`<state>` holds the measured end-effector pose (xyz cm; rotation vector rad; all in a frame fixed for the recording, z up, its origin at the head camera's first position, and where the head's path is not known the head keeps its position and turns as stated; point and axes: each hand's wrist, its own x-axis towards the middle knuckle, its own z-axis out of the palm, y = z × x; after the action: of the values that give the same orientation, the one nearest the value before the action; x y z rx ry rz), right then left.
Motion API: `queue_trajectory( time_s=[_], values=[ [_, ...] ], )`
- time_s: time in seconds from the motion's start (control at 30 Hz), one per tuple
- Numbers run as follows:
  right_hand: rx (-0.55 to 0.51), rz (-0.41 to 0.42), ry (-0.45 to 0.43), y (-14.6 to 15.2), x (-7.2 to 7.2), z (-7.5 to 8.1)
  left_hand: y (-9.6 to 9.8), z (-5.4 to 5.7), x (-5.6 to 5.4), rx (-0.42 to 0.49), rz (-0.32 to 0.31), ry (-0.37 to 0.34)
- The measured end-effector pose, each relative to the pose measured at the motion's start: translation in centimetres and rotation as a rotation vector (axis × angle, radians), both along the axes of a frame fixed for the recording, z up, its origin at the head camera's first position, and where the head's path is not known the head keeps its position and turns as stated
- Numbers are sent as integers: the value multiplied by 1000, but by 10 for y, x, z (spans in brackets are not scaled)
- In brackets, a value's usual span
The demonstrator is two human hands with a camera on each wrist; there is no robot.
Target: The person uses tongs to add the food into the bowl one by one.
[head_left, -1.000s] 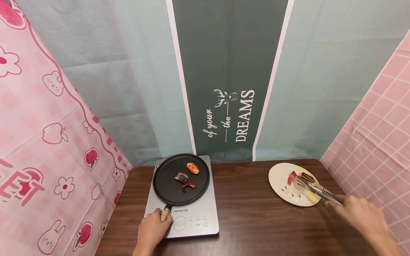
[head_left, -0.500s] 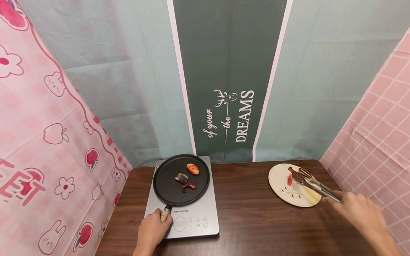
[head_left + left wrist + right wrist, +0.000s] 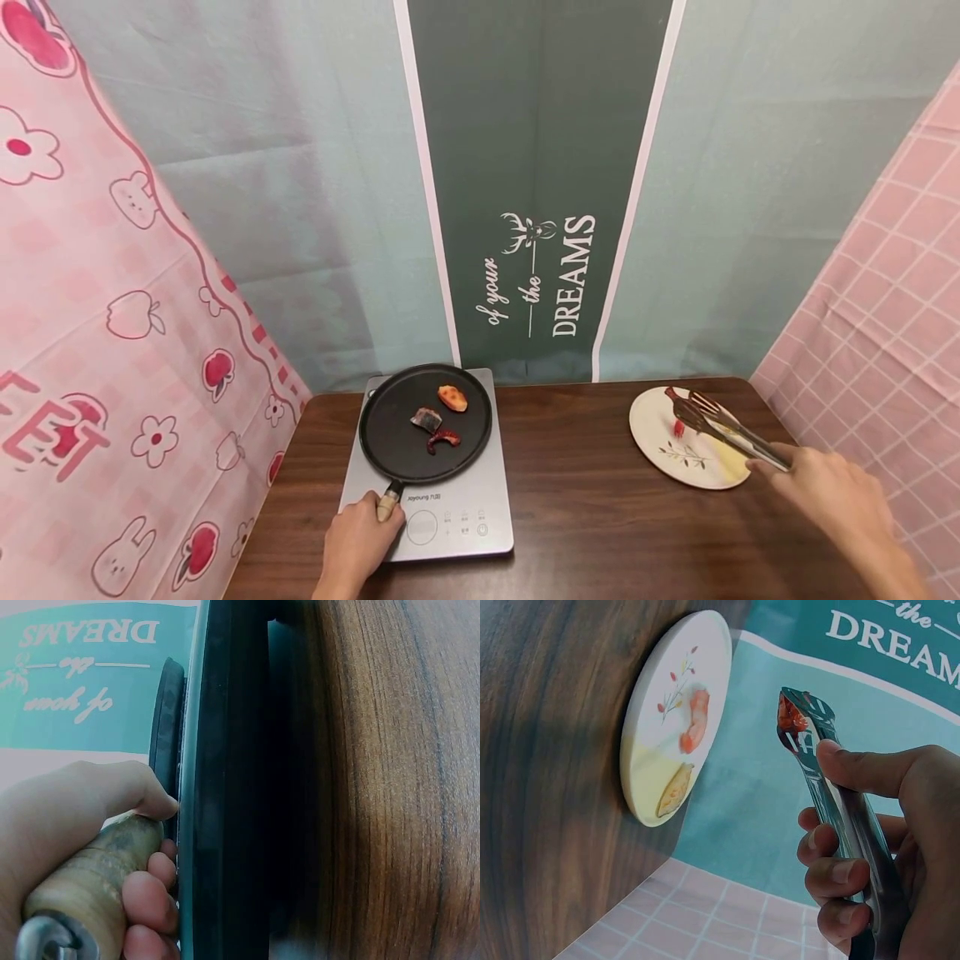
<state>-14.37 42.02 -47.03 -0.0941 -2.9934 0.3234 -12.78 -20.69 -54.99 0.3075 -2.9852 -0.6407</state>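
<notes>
Left hand (image 3: pixel 360 533) gripping the handle (image 3: pixel 386 507) of a pan (image 3: pixel 397 437) lying on a cooktop (image 3: pixel 476 490), handle pointing toward the person, right hand (image 3: pixel 832 487) squeezing tongs (image 3: pixel 862 832) slanting forward-left above a plate (image 3: pixel 651 435), tips clasping red food (image 3: pixel 790 716).

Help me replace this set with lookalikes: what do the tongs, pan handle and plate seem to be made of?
Tongs: polished metal, probably stainless steel, judging by the bright streaks of reflection.
Pan handle: likely smooth wood; it's tan with darker, uneven bands.
Plate: perhaps glazed ceramic, being pale, smooth and decorated, though melamine could look the same.
</notes>
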Motion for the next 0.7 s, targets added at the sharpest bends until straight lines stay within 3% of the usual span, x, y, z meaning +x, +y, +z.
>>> queue_trajectory(
  time_s=[0.7],
  values=[
    [-18,32,24,-26,-14,16,0,0,-1,-2,-2,3]
  ],
)
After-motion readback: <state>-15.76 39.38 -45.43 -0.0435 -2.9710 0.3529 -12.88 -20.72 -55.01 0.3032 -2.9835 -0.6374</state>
